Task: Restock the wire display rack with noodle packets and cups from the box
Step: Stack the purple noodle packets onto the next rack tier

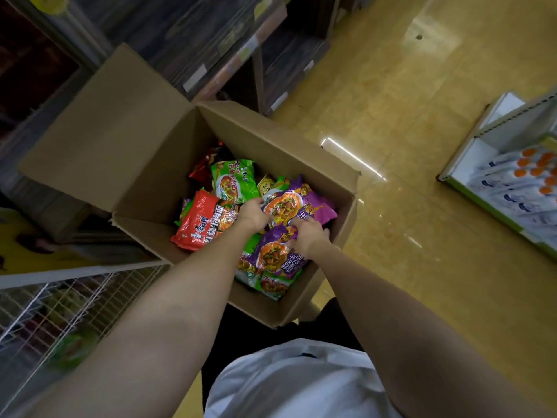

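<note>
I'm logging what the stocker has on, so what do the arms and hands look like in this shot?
Both arms are bare from wrist to above the elbow, with no sleeves in view. The left hand and right hand have no gloves, watch or rings showing. A white top covers the torso at the bottom of the view.

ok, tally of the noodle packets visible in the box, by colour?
Purple packets: 2
Green packets: 3
Red packets: 2
Yellow packet: 1
Total: 8 visible; more may lie buried underneath. The left hand and right hand both grip purple packets.
</note>
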`<state>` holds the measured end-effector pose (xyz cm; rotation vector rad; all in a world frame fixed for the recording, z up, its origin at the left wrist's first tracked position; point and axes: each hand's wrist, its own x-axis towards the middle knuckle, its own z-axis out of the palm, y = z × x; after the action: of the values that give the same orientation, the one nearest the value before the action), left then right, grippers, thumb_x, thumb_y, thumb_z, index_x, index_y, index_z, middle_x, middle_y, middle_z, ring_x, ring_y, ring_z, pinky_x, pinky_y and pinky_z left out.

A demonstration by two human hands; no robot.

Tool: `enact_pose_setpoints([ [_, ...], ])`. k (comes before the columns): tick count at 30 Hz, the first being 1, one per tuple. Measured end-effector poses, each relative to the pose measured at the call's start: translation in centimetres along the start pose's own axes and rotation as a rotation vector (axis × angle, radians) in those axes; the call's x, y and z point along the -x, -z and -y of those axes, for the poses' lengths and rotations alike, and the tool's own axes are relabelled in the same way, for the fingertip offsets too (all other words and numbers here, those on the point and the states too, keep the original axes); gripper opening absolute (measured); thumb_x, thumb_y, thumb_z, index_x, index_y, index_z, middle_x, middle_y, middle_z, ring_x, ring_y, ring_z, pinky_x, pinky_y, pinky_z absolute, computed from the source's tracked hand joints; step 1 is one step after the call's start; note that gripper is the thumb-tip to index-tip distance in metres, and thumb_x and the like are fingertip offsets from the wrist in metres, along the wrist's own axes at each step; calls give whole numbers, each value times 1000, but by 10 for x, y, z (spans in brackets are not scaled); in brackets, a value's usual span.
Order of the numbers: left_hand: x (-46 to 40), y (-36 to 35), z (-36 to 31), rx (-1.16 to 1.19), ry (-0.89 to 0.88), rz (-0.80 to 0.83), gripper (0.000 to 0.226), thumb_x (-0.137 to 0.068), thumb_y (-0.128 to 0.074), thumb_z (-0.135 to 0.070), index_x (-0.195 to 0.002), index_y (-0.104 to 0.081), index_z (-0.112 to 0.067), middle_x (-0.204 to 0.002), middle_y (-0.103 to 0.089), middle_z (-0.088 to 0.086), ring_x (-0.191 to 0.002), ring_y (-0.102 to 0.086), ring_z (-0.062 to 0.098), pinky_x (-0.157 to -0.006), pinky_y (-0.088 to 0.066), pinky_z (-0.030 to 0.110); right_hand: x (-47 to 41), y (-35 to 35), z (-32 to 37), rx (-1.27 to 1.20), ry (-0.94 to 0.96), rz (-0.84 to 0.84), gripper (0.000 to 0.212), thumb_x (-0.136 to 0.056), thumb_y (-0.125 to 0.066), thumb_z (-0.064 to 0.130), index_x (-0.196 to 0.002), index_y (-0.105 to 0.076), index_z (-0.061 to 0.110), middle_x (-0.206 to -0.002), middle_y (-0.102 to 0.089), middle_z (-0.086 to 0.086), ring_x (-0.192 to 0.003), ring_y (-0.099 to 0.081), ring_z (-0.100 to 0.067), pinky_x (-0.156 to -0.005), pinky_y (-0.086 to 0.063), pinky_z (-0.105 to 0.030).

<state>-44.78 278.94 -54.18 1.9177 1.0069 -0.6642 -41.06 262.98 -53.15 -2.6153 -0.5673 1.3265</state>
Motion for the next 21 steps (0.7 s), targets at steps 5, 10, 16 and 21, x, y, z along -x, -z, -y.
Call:
enact_pose_setpoints([
  [5, 4, 3, -2, -10, 28, 8, 51, -86, -79, -17, -130, -59, -2, -132, -62, 13, -124, -57, 31, -107, -45, 40, 2, 4, 3, 34, 38, 30, 54, -90, -73, 32, -136, -48, 17, -130, -53, -11, -126, -49, -34, -107, -37, -48],
  [10, 10, 17, 8, 123, 68, -72, 23, -84, -80, -10, -95, -60, -16, -124, -58, 14, -108, -60, 27, -96, -53, 41, 10, 14, 9, 9, 81, 10, 46, -94, -68, 25, -130, -44, 10, -120, -64, -14, -118, -57, -36, -107, -38, -50],
  [16, 32, 40, 27, 306, 29, -117, 26, -94, -66, -6, -92, -41, -15, -99, -59, 10, -93, -58, 25, -89, -52, 41, 15, 18, 31, 28, 165, -24, 33, -94, -68, 23, -114, -43, 15, -106, -64, -12, -109, -58, -37, -97, -38, -49],
  [21, 43, 61, 48, 371, 21, -215, 41, -88, -70, 1, -78, -37, -21, -92, -60, 10, -88, -62, 27, -87, -57, 53, 20, 17, 62, 123, 187, -34, 41, -95, -66, 25, -129, -43, 18, -119, -63, -16, -120, -53, -42, -105, -37, -52],
])
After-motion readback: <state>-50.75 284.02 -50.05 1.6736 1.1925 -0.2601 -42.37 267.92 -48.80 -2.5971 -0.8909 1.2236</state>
